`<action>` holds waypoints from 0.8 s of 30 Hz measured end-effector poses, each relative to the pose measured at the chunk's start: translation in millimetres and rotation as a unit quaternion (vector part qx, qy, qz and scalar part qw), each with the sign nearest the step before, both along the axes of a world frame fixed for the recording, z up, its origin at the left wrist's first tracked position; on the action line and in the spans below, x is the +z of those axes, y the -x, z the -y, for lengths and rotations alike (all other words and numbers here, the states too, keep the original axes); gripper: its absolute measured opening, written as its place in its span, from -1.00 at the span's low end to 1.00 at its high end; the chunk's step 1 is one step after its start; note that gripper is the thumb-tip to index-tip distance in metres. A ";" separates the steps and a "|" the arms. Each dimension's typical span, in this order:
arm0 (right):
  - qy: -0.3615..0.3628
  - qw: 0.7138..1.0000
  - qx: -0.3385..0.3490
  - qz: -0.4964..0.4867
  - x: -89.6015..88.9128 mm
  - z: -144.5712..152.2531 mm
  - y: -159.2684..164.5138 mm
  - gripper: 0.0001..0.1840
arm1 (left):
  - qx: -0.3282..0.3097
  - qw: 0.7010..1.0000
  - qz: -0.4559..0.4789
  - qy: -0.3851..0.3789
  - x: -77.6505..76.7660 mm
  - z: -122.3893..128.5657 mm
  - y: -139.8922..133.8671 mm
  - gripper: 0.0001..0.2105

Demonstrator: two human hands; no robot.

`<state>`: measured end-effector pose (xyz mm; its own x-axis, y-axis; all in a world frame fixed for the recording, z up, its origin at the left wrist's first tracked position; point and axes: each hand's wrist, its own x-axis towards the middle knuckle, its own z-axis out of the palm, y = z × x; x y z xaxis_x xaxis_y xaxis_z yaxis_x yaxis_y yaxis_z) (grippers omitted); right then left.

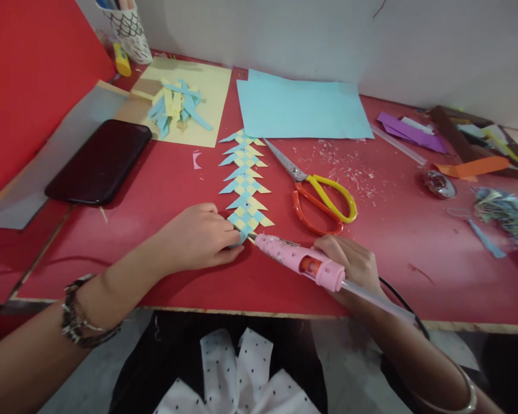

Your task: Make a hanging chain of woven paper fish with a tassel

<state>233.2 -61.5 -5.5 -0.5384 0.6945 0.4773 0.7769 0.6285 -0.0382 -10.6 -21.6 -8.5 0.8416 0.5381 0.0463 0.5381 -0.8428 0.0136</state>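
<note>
A row of woven blue-and-yellow paper fish shapes (245,181) runs up the red table, with pointed strip ends on both sides. My left hand (202,237) is closed at the lower end of the row, its fingertips against the lowest piece; what they pinch is partly hidden. My right hand (349,261) is wrapped round a pink hot glue gun (300,259) with a clear glue stick coming out of its back. The gun's nozzle points left and meets the lowest paper piece near my left fingertips.
Scissors (315,190) with red and yellow handles lie right of the row. Behind are blue paper sheets (304,109) and paper strips (179,106) on a yellow sheet. A black phone (99,161) lies left. Paper scraps (345,167) and a tassel bundle (503,210) are on the right.
</note>
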 end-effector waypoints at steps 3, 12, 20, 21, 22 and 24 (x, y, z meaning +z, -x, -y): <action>0.001 1.000 0.001 0.005 -0.1 0.0 -0.4 -0.73 | 0.000 1.000 0.004 -0.001 0.3 0.1 0.1 -0.67; -0.007 1.000 -0.003 0.008 0.8 0.0 0.4 -0.71 | -0.005 1.000 0.012 -0.001 1.6 -0.3 0.1 -0.66; -0.010 1.000 -0.003 0.005 0.2 -0.4 0.7 -0.67 | -0.001 1.000 -0.001 0.008 1.5 0.0 0.1 -0.67; -0.010 1.000 -0.002 0.007 0.1 -0.5 0.6 -0.67 | -0.002 1.000 0.001 0.006 1.2 -0.1 0.3 -0.67; -0.009 1.000 -0.001 0.009 0.1 -0.5 0.4 -0.67 | -0.003 1.000 0.003 0.003 0.8 -0.1 0.4 -0.67; -0.010 1.000 -0.001 0.014 0.1 -0.6 0.1 -0.68 | -0.004 1.000 0.008 -0.005 0.1 -0.1 0.7 -0.67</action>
